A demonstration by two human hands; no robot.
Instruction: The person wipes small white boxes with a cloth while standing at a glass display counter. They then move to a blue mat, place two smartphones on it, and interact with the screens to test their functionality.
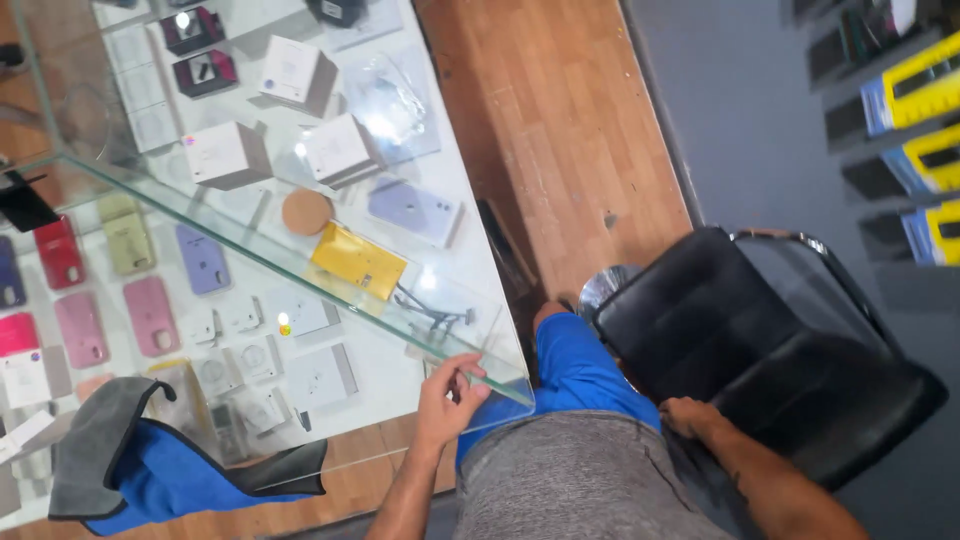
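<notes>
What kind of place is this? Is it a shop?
Probably a phone accessory shop. A glass display case holds coloured phone cases and small white boxes. The left hand rests on its edge, the right hand on a black chair.

A shop — glass display counter [300, 265] of phone cases [150, 315].
</notes>
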